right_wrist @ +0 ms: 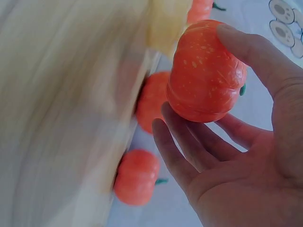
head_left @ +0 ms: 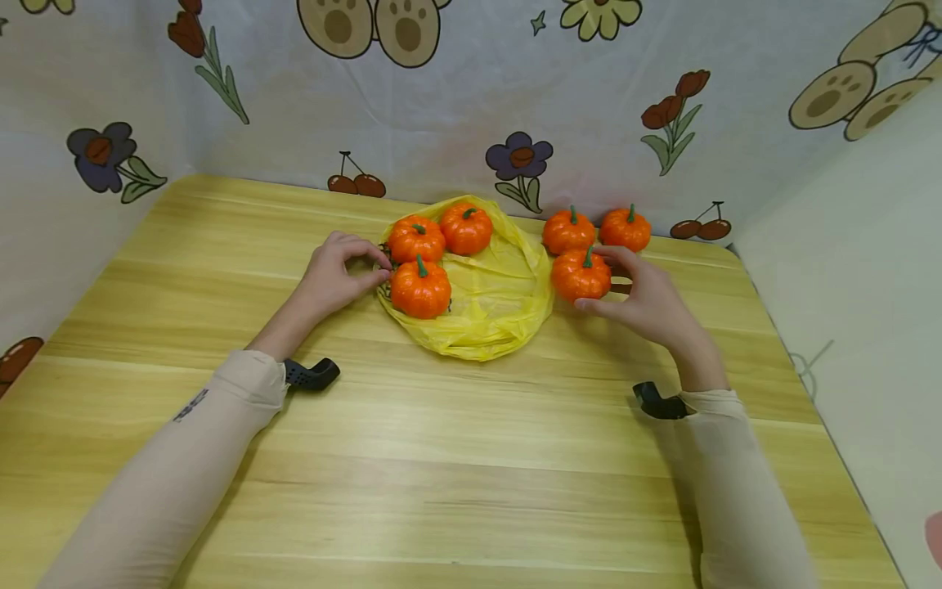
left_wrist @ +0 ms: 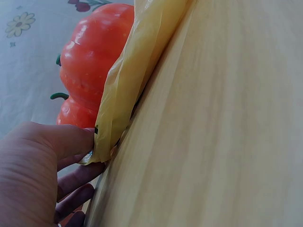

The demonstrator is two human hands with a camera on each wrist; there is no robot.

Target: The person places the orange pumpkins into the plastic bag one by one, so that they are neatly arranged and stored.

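Observation:
A yellow plastic bag point(head_left: 493, 307) lies spread on the table with three small orange pumpkins in its left and back part, among them a front one point(head_left: 420, 292). At the bag's left edge, my left hand point(head_left: 333, 274) pinches the thin plastic point(left_wrist: 113, 111) between thumb and finger. My right hand point(head_left: 655, 303) holds another pumpkin point(head_left: 580, 276) just off the bag's right edge, thumb on one side and fingers on the other. In the right wrist view this pumpkin point(right_wrist: 206, 73) is raised clear of the table, its green stem partly visible.
Two more pumpkins, one left point(head_left: 568, 231) and one right point(head_left: 625, 228), stand behind the right hand at the table's back edge. A patterned cloth point(head_left: 441, 114) hangs behind the wooden table point(head_left: 456, 474). Black wrist mounts point(head_left: 312, 375) stick out from both cuffs.

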